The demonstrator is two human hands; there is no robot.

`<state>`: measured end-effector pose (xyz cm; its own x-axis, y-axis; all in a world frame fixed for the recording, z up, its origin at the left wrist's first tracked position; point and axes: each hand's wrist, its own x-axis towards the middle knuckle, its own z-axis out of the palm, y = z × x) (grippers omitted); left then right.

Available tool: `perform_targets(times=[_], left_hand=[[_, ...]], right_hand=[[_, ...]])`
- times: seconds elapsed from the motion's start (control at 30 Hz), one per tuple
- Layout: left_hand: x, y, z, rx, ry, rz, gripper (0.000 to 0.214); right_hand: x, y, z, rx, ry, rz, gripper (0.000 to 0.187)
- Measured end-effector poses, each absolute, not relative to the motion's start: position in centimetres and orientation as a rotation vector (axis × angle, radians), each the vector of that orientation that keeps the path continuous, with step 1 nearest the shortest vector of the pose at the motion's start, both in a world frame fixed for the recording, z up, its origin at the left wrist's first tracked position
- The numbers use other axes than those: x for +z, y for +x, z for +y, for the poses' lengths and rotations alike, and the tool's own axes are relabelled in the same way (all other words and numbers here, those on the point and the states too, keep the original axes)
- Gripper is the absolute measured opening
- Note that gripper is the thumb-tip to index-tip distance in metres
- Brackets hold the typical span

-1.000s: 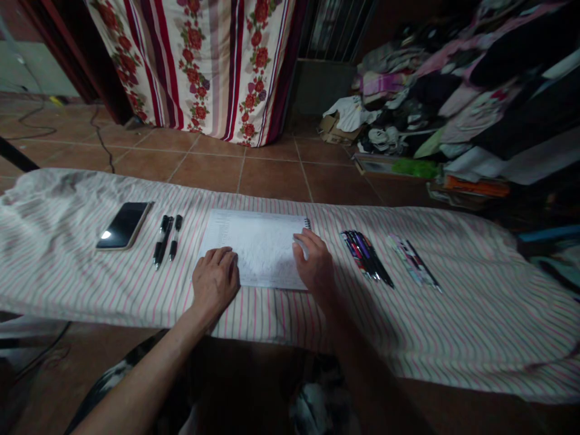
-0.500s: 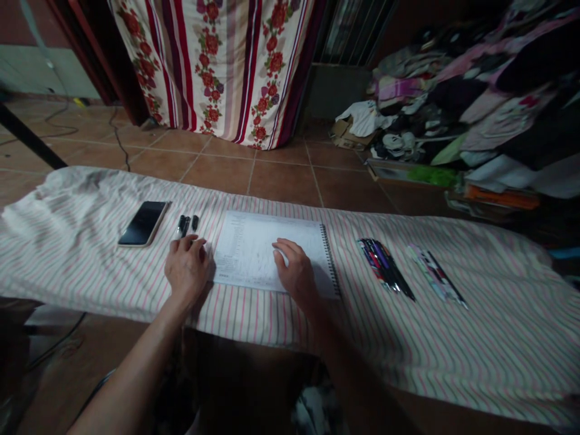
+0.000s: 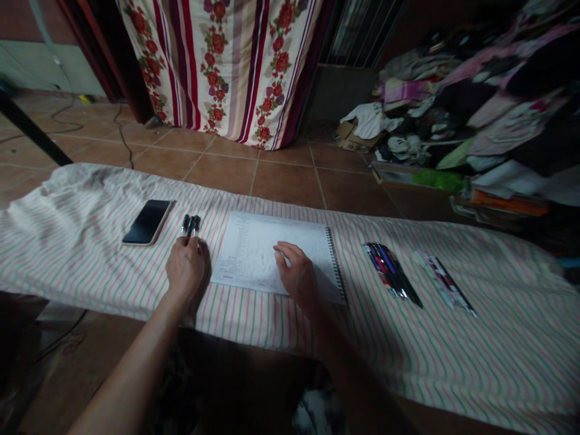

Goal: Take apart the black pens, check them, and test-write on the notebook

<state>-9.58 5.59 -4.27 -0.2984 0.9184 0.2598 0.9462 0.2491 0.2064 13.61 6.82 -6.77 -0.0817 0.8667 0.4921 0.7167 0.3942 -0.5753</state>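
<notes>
A spiral notebook lies open on a striped cloth. My right hand rests flat on its page, fingers stretched out and holding nothing. My left hand sits just left of the notebook with its fingers curled over the near ends of the black pens. Whether the fingers grip a pen or only touch them is hidden by the hand. A dark phone lies left of the pens.
A bunch of coloured pens and a patterned strip lie right of the notebook. Beyond are a tiled floor, a floral curtain, cables at the back left, and a heap of clothes at the right.
My left hand has moved left off the notebook's corner onto the black pens and curled its fingers. My right hand slid left toward the page's middle. The view has shifted slightly.
</notes>
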Motion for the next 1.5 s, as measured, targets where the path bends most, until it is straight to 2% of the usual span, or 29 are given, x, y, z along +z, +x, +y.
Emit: perform_targets(times=[0.23, 0.43, 0.53, 0.7, 0.77, 0.83, 0.97, 1.13, 1.5], left_hand=[[-3.5, -8.9, 5.8, -0.479, -1.757, -2.506, 0.038], [-3.0, -8.4, 6.5, -0.880, -1.658, -2.604, 0.048], [-3.3, -7.9, 7.3, -1.437, -1.635, -2.644, 0.043], [-3.1, -5.4, 7.8, -2.987, -1.460, -2.688, 0.026], [-2.8, -4.3, 7.7, -3.341, -1.407, -2.600, 0.021], [-2.6, -3.3, 7.6, -3.515, -1.284, -2.568, 0.015], [-2.6, -2.0, 7.5, -3.675, -1.086, -2.530, 0.016], [-2.5, -0.8, 7.1, -3.735, -1.182, -2.496, 0.015], [-2.4, 0.5, 6.1, -3.593, -1.411, -2.687, 0.016]], right_hand=[[-6.4, 13.7, 6.6, 0.252, -1.368, -1.838, 0.027], [-5.9, 13.9, 6.5, 0.288, -1.362, -1.810, 0.027], [-5.6, 13.8, 6.4, 0.332, -1.363, -1.781, 0.028], [-5.0, 13.6, 6.1, 0.553, -1.379, -1.667, 0.030], [-4.9, 13.5, 6.1, 0.688, -1.392, -1.584, 0.030], [-5.0, 13.5, 6.1, 0.818, -1.393, -1.505, 0.029], [-5.0, 13.4, 6.2, 1.032, -1.359, -1.356, 0.030], [-3.9, 13.2, 5.8, 1.226, -1.319, -1.164, 0.034], [-2.9, 13.4, 5.5, 1.255, -1.369, -0.995, 0.026]])
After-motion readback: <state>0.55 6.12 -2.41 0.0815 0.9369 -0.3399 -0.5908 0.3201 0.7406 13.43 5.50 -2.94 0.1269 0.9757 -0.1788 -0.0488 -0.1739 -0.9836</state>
